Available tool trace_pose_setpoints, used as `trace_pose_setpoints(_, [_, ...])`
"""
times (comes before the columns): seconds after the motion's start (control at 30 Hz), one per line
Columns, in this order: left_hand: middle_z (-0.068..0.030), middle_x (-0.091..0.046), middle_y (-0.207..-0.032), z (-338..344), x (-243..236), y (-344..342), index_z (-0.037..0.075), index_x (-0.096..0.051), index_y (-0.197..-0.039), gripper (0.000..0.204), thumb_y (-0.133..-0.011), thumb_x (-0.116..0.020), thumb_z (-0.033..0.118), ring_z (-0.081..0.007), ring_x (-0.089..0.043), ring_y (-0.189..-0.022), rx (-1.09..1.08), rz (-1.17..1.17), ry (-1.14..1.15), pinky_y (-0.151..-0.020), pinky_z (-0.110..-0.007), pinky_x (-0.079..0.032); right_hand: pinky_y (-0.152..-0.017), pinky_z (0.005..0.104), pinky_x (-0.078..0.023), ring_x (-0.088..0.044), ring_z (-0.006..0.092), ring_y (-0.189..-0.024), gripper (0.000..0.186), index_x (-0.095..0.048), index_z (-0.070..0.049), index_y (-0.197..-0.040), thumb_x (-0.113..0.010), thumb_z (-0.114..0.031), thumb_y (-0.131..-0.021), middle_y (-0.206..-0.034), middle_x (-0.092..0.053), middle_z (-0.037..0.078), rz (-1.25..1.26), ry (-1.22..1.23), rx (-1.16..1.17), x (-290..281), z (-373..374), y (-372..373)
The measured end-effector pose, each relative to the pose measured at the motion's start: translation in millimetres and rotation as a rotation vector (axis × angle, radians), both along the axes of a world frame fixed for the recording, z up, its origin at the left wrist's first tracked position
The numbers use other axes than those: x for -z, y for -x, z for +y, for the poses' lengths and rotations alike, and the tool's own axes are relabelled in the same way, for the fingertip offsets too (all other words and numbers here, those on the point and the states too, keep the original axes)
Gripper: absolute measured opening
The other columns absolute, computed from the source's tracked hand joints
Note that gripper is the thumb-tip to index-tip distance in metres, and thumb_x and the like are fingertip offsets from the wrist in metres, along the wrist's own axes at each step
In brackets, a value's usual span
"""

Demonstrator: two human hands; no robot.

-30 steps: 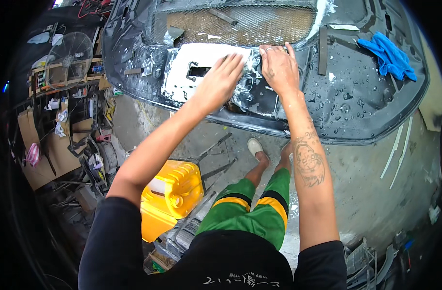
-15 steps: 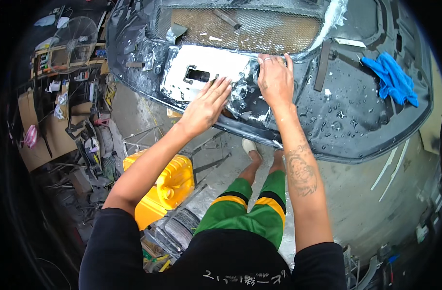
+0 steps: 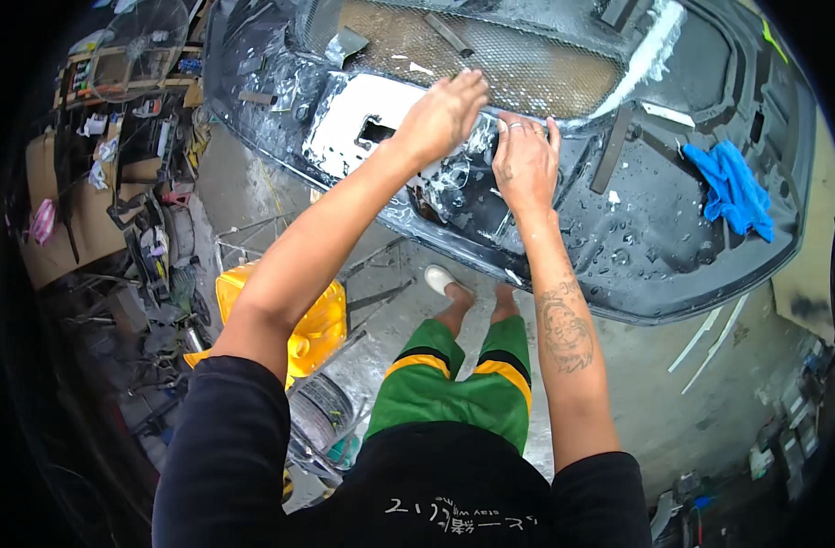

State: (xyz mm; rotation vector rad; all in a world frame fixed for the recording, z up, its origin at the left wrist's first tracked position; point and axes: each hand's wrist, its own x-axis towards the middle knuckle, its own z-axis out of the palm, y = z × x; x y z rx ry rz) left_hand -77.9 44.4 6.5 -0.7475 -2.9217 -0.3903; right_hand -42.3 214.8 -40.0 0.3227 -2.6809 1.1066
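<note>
A large black moulded panel (image 3: 645, 247), like a vehicle part, lies in front of me, wet with droplets on its right side. Smeared white filler (image 3: 344, 105) covers a patch of it around a dark rectangular hole (image 3: 375, 132). Just right of this patch, my left hand (image 3: 440, 119) is over the panel by the mesh's lower rim, its fingers stretched forward and slightly bent; its palm side is hidden. Close beside it, my right hand (image 3: 527, 164) rests with fingers apart at the rim of the metal mesh (image 3: 554, 78). Neither hand shows a held object.
A crumpled blue cloth (image 3: 732, 187) lies on the panel's right side. Loose dark strips (image 3: 611, 151) rest on it too. Below stand a yellow plastic container (image 3: 321, 320) and a tyre (image 3: 319, 406). Cluttered parts, cardboard (image 3: 75, 233) and a fan (image 3: 143, 46) fill the left.
My left hand has slid from the white patch up and right toward the mesh rim. My right hand stays at the rim. The view has shifted slightly.
</note>
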Motion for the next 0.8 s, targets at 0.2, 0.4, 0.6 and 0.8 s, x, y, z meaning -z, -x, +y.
trace_pose_setpoints(0.2, [-0.0167,-0.066,-0.139,-49,-86,-133,0.002,-0.066,-0.136,0.033,-0.108,-0.049,0.010,-0.0286,-0.062,-0.131,-0.366,-0.205,-0.472,-0.112,-0.040,-0.045,-0.119,0.0552,-0.028,-0.063,0.0309,-0.119,0.053,-0.069,-0.003,-0.119,-0.065,-0.050,-0.095,-0.120,-0.071,0.013,-0.011,-0.135,-0.020,4,13,0])
trace_pose_setpoints(0.4, [-0.0157,-0.069,-0.130,-183,-86,-364,-0.009,-0.063,-0.134,0.041,-0.110,-0.050,0.021,-0.0193,-0.060,-0.125,-1.306,-0.201,-0.708,-0.112,-0.033,-0.042,-0.119,0.0544,-0.026,-0.060,0.0299,-0.123,0.058,-0.067,-0.006,-0.127,-0.064,-0.054,-0.094,-0.126,-0.069,0.011,-0.026,-0.365,-0.018,3,10,1])
trace_pose_setpoints(0.6, [-0.0074,-0.073,-0.102,-381,23,-557,-0.004,-0.071,-0.112,0.036,-0.109,-0.050,0.026,-0.0188,-0.069,-0.094,-1.553,-0.454,-0.854,-0.090,-0.033,-0.053,-0.110,0.0482,-0.035,-0.064,0.0270,-0.113,0.029,-0.070,-0.012,-0.123,-0.051,-0.027,-0.107,-0.115,-0.073,0.006,0.030,-0.283,-0.035,-3,-24,6])
trace_pose_setpoints(0.8, [-0.0083,-0.068,-0.128,-419,141,-506,0.005,-0.058,-0.136,0.038,-0.105,-0.059,0.028,-0.0244,-0.066,-0.113,-1.440,-1.142,-1.503,-0.095,-0.037,-0.056,-0.107,0.0467,-0.037,-0.065,0.0279,-0.110,0.029,-0.069,-0.011,-0.119,-0.048,-0.029,-0.108,-0.111,-0.073,0.008,0.093,-0.444,-0.018,5,-3,5])
